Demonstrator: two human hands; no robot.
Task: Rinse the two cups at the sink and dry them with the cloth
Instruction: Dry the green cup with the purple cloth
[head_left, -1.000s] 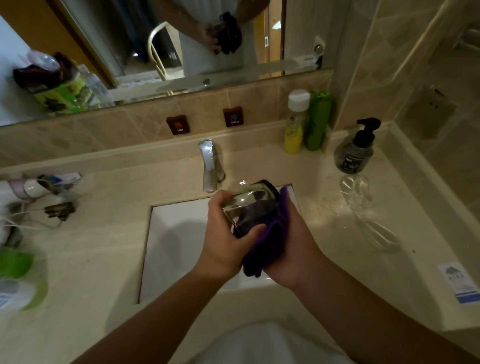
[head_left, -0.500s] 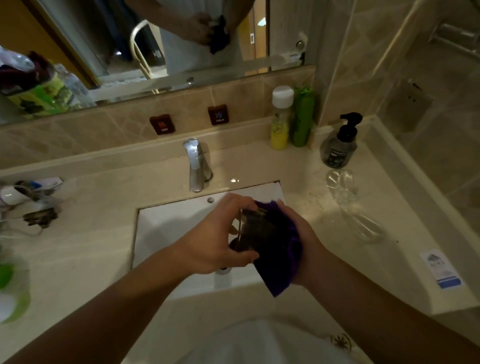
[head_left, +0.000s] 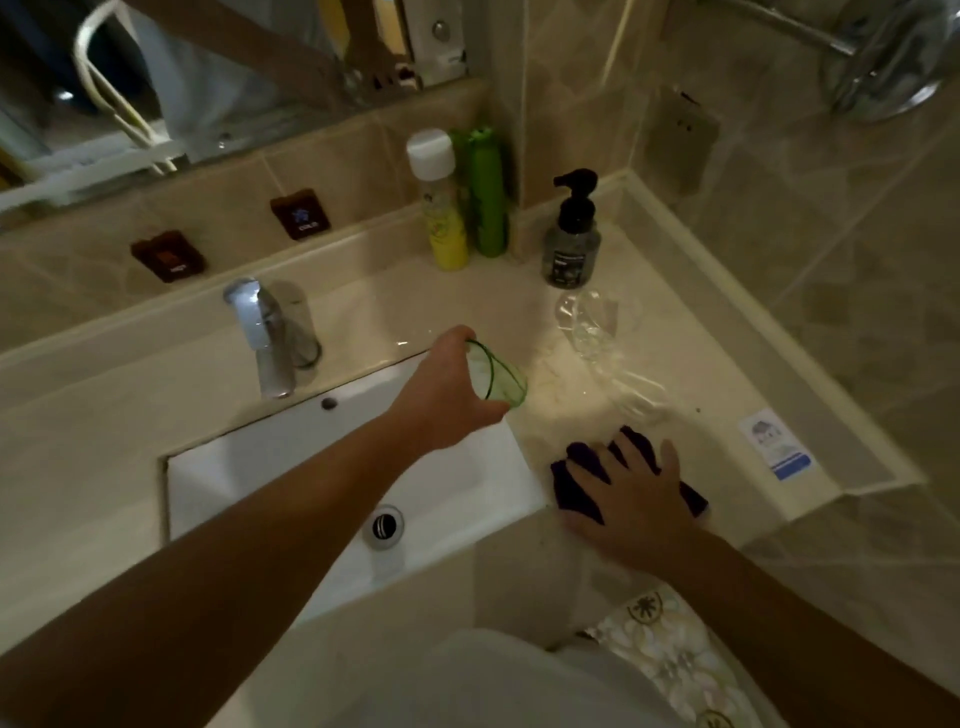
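My left hand (head_left: 447, 395) grips a clear green-tinted cup (head_left: 501, 382), tilted, its base low over the counter just right of the sink's (head_left: 291, 467) far corner. My right hand (head_left: 634, 499) lies flat with fingers spread on the dark purple cloth (head_left: 636, 441), which rests on the counter right of the basin. A clear see-through vessel (head_left: 592, 322) sits on the counter behind the cup; whether it is the second cup I cannot tell.
A chrome tap (head_left: 265, 338) stands behind the basin, the drain (head_left: 387, 525) at its front. A yellow bottle (head_left: 439, 208), a green bottle (head_left: 485, 197) and a black pump bottle (head_left: 571, 239) line the back right corner. A sticker (head_left: 776, 441) lies near the counter's right edge.
The hands have come apart. My left hand carried the cup away to the right over the counter, and my right hand lowered the cloth onto the counter. The view swung right.
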